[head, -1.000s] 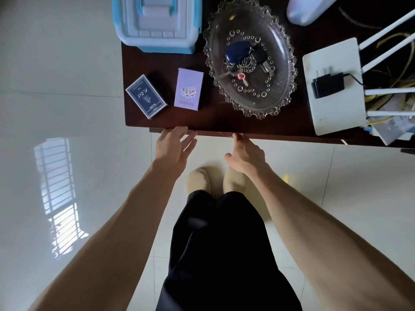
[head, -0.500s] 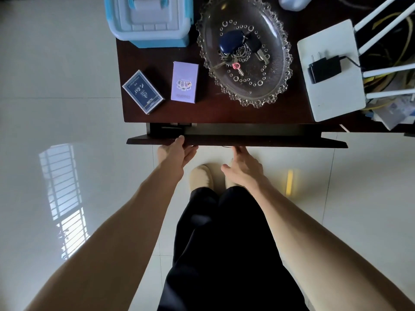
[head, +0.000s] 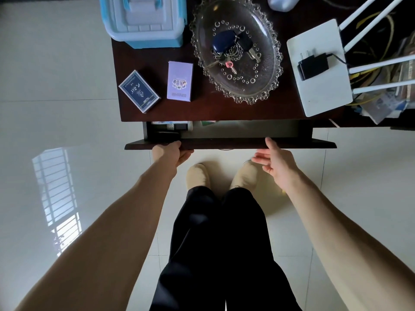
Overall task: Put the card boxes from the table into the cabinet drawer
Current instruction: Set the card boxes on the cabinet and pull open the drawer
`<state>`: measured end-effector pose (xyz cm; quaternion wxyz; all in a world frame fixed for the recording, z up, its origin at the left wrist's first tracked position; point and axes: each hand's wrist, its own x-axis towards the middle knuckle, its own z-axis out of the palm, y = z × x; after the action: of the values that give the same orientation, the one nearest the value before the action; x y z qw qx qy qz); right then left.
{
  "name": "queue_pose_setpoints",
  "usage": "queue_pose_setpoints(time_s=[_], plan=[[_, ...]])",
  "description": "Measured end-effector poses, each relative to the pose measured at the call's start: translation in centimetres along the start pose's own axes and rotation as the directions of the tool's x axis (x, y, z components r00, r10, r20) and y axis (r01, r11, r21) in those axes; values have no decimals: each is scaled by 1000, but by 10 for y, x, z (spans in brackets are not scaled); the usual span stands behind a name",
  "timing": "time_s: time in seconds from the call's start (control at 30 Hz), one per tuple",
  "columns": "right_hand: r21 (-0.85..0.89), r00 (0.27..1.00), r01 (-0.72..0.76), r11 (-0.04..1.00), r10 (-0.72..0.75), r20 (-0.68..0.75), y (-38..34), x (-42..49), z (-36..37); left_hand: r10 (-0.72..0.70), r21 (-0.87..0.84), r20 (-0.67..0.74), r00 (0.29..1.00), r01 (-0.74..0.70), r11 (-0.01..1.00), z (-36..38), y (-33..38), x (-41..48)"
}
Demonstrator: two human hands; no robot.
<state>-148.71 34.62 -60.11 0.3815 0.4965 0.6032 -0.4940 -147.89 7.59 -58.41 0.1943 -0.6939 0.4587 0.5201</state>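
A: Drawer [head: 229, 144] status?
B: Partly out under the table [head: 206, 111] front edge. Left hand [head: 171, 152] clamped on the drawer's front panel near its left end. Right hand [head: 272, 160] loose, fingers spread, thumb tip at the panel, gripping nothing.
A: Card boxes?
B: Both on the table, behind the drawer's left part. Dark blue card box [head: 139, 91] angled, nearest the table's left edge. Lilac card box [head: 180, 81] just right of it, not touching.
A: Other stuff?
B: Glass dish [head: 267, 90] with keys [head: 232, 49] behind the drawer's middle; blue-and-white bin [head: 143, 19] behind the boxes.
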Motion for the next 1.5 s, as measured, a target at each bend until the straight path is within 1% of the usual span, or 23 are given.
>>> queue_pose_setpoints(time_s=[0.17, 0.27, 0.4, 0.5, 0.63, 0.77, 0.93, 1.2, 1.5], plan=[[51, 980, -60, 997, 69, -189, -8, 13, -2, -12, 40, 7, 1000, 12, 999, 1, 3, 5], [44, 970, -62, 997, 71, -232, -8, 15, -1, -6, 50, -12, 1000, 7, 999, 1, 4, 4], [21, 968, -72, 997, 75, -238, -4, 12, -7, -20, 78, 0, 1000, 20, 997, 2, 0, 4], [38, 965, -107, 994, 113, -238, 7, 9, -9, -39, 93, 17, 999, 38, 995, -4, -10, 5], [65, 955, -170, 983, 181, -237, 26, 7, -13, -30, 104, -17, 999, 32, 994, -13, -31, 8], [78, 946, -223, 972, 235, -225, 47, 2, -18, -54, 131, 2, 999, 53, 990, -25, -51, 8], [70, 934, -257, 964, 267, -238, 70, -3, -23, -84, 163, 18, 996, 80, 983, -37, -73, 7], [65, 908, -342, 937, 348, -232, 100, -12, -29, -116, 164, -23, 993, 118, 979, -53, -98, 1], [46, 872, -438, 898, 437, -218, 133, -14, -38, -168, 112, -63, 984, 175, 978, -64, -130, -1]])
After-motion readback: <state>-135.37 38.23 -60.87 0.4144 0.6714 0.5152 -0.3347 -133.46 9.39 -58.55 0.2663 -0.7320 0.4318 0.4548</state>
